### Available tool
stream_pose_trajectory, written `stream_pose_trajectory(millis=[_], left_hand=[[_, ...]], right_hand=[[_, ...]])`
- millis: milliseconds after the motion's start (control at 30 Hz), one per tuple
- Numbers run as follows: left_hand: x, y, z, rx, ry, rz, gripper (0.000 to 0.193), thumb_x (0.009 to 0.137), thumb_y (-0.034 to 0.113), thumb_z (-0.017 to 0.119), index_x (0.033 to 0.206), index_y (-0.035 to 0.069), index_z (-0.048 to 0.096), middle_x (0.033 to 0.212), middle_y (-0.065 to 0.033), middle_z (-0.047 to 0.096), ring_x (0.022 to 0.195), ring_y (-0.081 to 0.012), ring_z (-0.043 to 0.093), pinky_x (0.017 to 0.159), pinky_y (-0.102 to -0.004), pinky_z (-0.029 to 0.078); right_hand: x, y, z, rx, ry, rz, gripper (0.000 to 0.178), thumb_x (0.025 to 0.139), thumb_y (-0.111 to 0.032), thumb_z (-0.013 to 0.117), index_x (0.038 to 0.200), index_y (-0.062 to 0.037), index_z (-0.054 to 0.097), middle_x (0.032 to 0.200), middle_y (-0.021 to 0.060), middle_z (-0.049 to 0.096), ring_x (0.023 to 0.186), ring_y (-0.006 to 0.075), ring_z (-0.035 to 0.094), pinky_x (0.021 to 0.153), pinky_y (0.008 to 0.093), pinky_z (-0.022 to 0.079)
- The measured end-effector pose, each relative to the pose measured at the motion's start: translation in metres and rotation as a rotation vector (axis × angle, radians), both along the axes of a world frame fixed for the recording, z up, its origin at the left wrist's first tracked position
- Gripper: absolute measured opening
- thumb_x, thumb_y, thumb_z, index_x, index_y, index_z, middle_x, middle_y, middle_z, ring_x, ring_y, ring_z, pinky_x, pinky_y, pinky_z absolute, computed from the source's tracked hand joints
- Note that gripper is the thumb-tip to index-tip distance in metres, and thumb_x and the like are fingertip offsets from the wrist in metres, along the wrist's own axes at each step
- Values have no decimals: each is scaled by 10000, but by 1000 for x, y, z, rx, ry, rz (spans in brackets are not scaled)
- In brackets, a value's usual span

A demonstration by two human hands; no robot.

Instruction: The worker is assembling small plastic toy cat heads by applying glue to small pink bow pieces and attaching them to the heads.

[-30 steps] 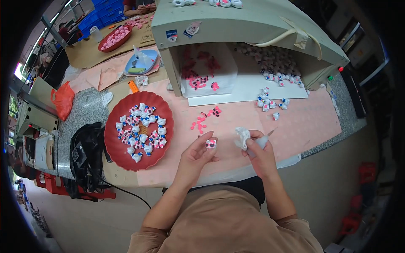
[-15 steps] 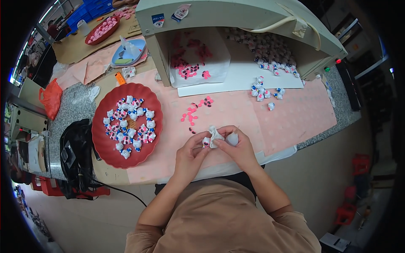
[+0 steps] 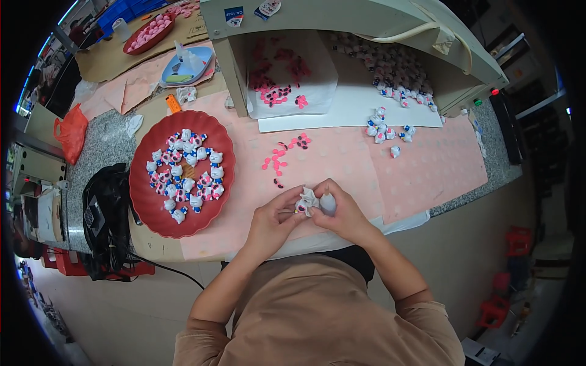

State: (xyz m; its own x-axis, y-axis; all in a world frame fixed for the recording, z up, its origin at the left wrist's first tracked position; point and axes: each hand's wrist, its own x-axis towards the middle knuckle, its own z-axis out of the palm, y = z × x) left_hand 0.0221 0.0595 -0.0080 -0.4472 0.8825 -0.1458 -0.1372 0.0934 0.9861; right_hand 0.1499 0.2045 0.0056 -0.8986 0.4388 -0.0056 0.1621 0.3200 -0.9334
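My left hand is closed on a small white cat figurine just above the pink-covered table. A crumpled white tissue is pressed against the figurine by my right hand. That same hand also keeps a small translucent squeeze bottle between its fingers. Left of my hands stands a red scalloped tray with many white, blue and pink figurines in it. Beyond my hands, loose pink oval pieces lie scattered, some with a dark side up.
A grey-green open-fronted box stands behind, holding pink pieces on a white sheet and many figurines. More figurines lie before it. At the left are a blue tray, an orange tool and a black bag.
The tissue has shifted over the figurine and now covers more of it. Both hands have come slightly closer together, still holding the same things. The whole view has tilted a little.
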Motion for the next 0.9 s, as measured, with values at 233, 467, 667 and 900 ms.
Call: stream_pose_trajectory(millis=[233,467,667,900], left_hand=[[-5,1,13,0,-68,-88,524,863,-50,632,1360,-1,475,1226,-118,601,1096,-161,596,920,-300,518],[-5,2,0,-49,19,-59,535,858,-53,641,1364,6,476,1206,-108,610,1083,-151,600,911,-295,521],[-11,1,4,-10,-30,-104,576,859,-16,660,1393,21,445,1202,-156,632,1075,-173,620,926,-313,515],[-11,2,3,88,-184,-106,603,870,-61,623,1419,14,385,1226,-157,619,1077,-162,611,928,-298,501]], right_hand=[[7,10,-2,-281,-60,25,250,851,-69,663,1009,-43,472,1001,52,552,934,123,511,836,273,437],[-2,6,12,-180,-22,93,261,861,-100,667,1010,-42,461,1036,76,554,924,119,498,817,277,440],[3,13,7,-293,-83,80,276,865,-126,682,1020,-49,467,981,67,565,870,119,512,766,277,454],[1,4,4,-511,24,-37,252,877,-122,693,1020,-74,492,892,-13,533,785,37,490,651,220,415]])
